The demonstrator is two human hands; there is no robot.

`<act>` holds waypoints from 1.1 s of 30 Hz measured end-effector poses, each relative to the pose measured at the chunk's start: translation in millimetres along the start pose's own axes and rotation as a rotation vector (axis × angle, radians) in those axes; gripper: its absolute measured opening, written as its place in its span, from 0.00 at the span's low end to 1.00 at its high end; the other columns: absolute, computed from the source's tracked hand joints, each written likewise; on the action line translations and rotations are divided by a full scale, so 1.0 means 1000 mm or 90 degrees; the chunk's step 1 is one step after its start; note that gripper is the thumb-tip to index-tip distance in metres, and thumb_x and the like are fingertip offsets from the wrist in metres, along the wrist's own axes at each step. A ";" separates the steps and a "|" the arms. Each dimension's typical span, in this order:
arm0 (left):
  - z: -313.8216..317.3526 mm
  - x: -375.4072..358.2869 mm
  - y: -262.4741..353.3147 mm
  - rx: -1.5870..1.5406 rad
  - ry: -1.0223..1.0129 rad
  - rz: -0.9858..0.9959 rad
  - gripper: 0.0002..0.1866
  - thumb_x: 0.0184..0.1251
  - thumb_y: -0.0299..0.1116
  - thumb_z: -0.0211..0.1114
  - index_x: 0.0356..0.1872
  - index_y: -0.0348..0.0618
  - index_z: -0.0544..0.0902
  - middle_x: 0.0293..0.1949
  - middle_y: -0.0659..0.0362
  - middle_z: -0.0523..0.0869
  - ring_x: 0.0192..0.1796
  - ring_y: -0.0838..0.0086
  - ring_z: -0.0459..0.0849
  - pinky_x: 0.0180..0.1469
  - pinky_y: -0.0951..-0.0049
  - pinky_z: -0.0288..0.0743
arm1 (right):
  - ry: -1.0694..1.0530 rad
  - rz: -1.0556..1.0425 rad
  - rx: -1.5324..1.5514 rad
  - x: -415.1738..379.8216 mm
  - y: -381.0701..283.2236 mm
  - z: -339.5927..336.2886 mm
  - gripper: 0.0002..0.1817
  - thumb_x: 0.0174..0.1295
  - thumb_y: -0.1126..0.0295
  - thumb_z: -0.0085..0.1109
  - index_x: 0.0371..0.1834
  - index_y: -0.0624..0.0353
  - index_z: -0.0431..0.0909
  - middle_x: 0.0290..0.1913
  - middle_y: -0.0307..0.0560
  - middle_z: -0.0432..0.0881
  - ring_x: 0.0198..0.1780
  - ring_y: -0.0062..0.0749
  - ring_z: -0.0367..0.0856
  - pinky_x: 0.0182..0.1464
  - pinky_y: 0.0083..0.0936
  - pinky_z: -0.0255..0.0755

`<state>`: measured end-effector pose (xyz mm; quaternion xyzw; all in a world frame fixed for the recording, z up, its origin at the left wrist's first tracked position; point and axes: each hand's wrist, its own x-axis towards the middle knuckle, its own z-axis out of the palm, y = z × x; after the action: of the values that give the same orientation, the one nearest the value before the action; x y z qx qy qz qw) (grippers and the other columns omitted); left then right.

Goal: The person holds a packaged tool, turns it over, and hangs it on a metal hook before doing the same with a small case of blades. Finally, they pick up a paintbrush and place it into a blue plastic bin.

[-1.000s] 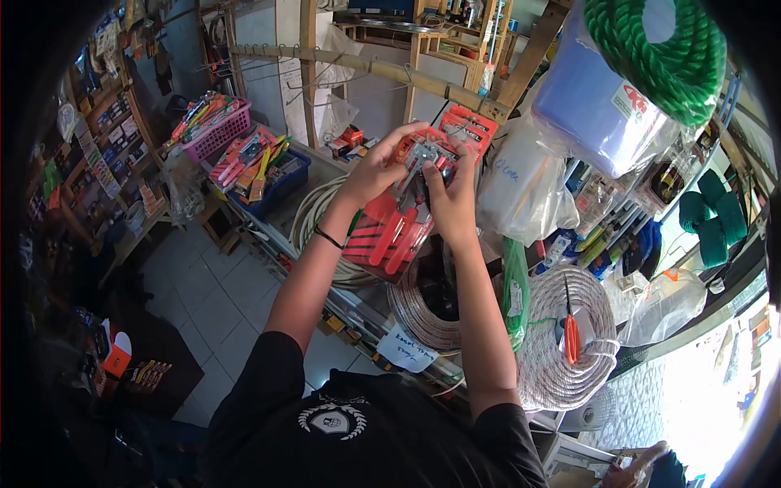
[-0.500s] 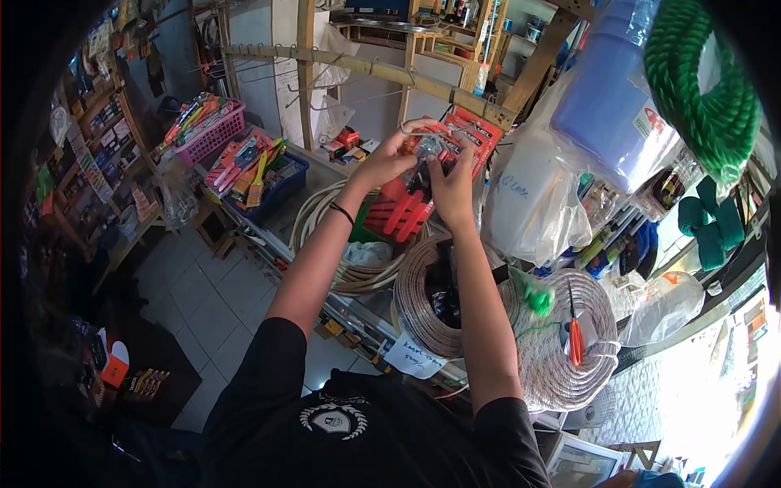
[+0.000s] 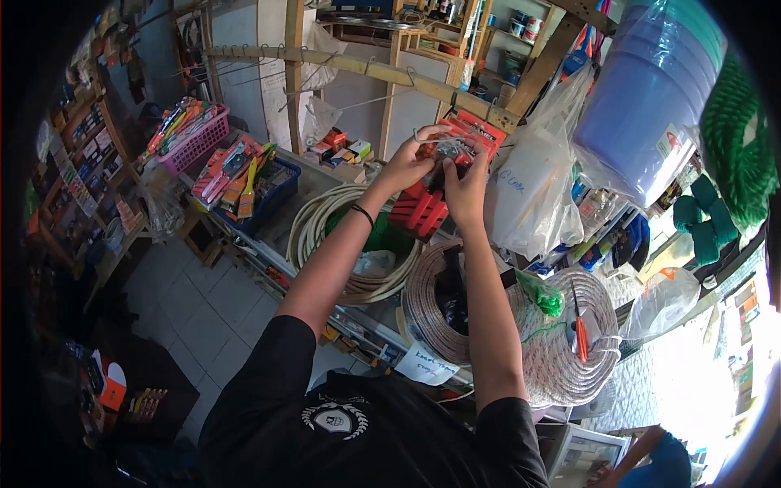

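While the left hand [image 3: 409, 167] and right hand [image 3: 466, 195] grip its top, the pack [image 3: 425, 216] slants wearer-ward below their fingers.

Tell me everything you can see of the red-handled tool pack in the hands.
The red-handled tool pack is raised between the left hand and the right hand, its handles tilted down. They look like plastic, against a red card with dark slanting stripes. Greyish, metal-looking parts show between the fingers, which hide much of the upper end. I cannot tell whether it hangs on a hook.
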<state>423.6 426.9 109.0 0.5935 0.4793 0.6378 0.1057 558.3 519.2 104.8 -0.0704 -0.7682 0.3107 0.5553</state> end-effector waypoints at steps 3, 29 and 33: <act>0.003 0.007 -0.010 -0.067 -0.006 0.015 0.34 0.69 0.12 0.54 0.76 0.46 0.70 0.72 0.62 0.75 0.63 0.80 0.78 0.64 0.77 0.73 | 0.019 0.013 -0.062 0.003 0.000 0.001 0.29 0.66 0.75 0.65 0.69 0.64 0.66 0.64 0.66 0.75 0.68 0.61 0.72 0.72 0.46 0.65; 0.028 0.024 -0.052 -0.010 0.129 0.186 0.27 0.62 0.12 0.60 0.64 0.38 0.73 0.59 0.48 0.80 0.65 0.58 0.81 0.68 0.64 0.73 | 0.097 -0.074 -0.324 0.016 0.025 0.006 0.26 0.62 0.69 0.54 0.65 0.63 0.71 0.57 0.69 0.70 0.61 0.66 0.67 0.69 0.54 0.63; 0.027 0.019 -0.048 0.009 0.145 0.189 0.27 0.65 0.12 0.60 0.66 0.38 0.72 0.59 0.48 0.80 0.65 0.56 0.80 0.69 0.63 0.71 | 0.139 -0.071 -0.363 0.007 0.015 0.013 0.28 0.63 0.66 0.57 0.68 0.61 0.71 0.61 0.69 0.69 0.65 0.68 0.67 0.70 0.55 0.62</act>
<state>420.7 477.9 81.4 0.5822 0.3997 0.7064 -0.0486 540.6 529.6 100.0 -0.2142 -0.7629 0.0425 0.6086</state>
